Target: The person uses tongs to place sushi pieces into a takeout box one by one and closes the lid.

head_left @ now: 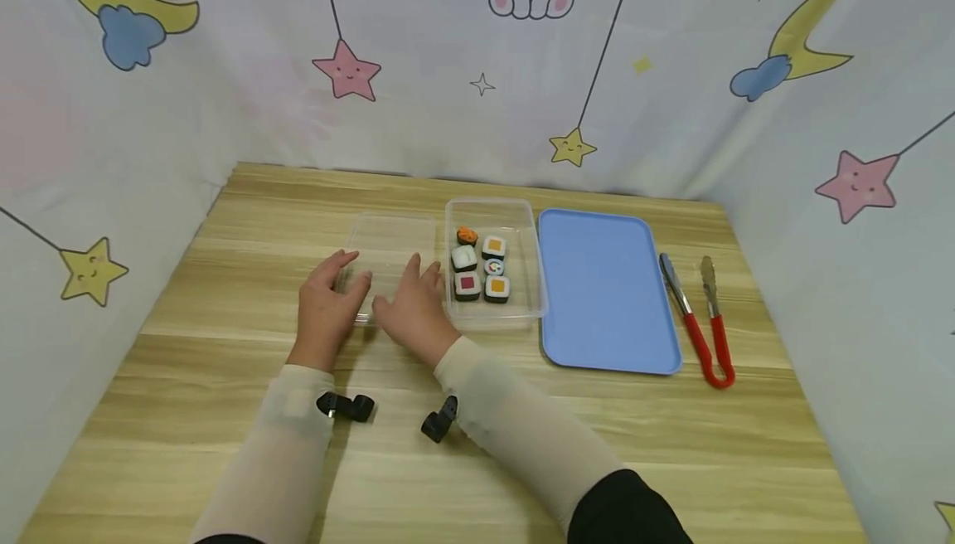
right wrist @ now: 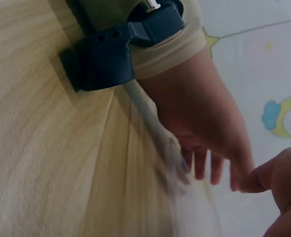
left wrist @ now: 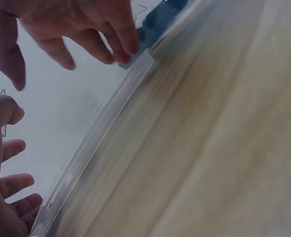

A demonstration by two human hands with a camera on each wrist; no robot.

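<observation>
A clear plastic lid (head_left: 395, 237) lies on the table, left of a clear plastic box (head_left: 533, 233) holding several sushi pieces (head_left: 495, 287). My left hand (head_left: 324, 308) is over the lid's left side, fingers spread and loosely bent. Over its right side is my right hand (head_left: 418, 312), thumb apart from the fingers. In the left wrist view the lid's front edge (left wrist: 105, 118) runs diagonally between the left hand (left wrist: 4, 182) and the right hand (left wrist: 81, 24). Neither hand visibly grips it; whether fingertips touch it is hard to tell.
Right of the box lies a blue tray (head_left: 608, 295). Tongs with red handles (head_left: 697, 345) rest spread beside the tray. A white printed curtain (head_left: 418, 129) stands behind and along the sides of the wooden table (head_left: 418, 494).
</observation>
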